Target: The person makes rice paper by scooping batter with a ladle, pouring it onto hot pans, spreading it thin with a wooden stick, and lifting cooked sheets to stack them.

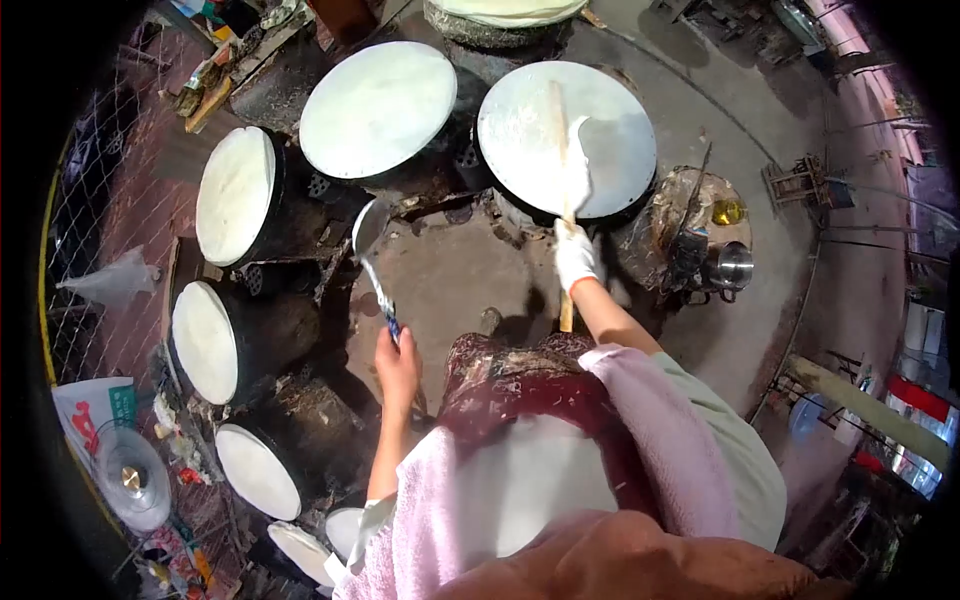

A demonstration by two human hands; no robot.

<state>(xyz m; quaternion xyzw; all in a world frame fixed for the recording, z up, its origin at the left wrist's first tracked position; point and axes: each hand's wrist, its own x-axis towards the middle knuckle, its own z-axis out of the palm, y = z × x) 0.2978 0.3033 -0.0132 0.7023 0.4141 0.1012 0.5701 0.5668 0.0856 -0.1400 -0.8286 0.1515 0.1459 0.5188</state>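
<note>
A white glove covers my right hand [573,255], which is closed round a long wooden stick [558,120] lying over the round griddle [520,130] at the upper right. White batter [577,165] lies beside and under the stick on that griddle. Bare and closed, my left hand [397,368] grips the handle of a metal ladle [371,228]. The ladle's bowl is over the ground, below the upper middle griddle [378,110], which bears a pale round sheet.
More round griddles with pale sheets [236,195] curve down the left side. A stone stand [735,195] at the right carries a metal pot [733,266] and a container of yellow liquid [728,212]. Wire fencing [95,200] stands at the far left.
</note>
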